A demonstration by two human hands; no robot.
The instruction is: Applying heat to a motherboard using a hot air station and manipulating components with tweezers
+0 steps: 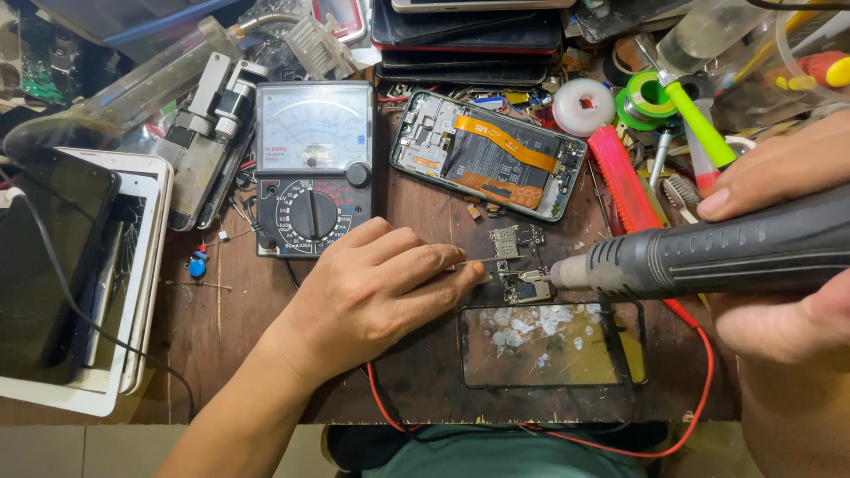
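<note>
A left hand (372, 296) pinches tweezers (491, 261) whose tips reach a small circuit board (522, 285) just beyond its fingertips, while the right hand (779, 257), closed around a hot-air gun (708, 257), aims the nozzle at the board on the surface (266, 319).

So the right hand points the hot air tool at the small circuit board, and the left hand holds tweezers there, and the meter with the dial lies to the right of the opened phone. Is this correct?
Not quite. In the head view the meter lies to the left of the opened phone, not the right. The rest stands: the right hand points the hot air tool at the small circuit board, and the left hand holds tweezers there.
</note>
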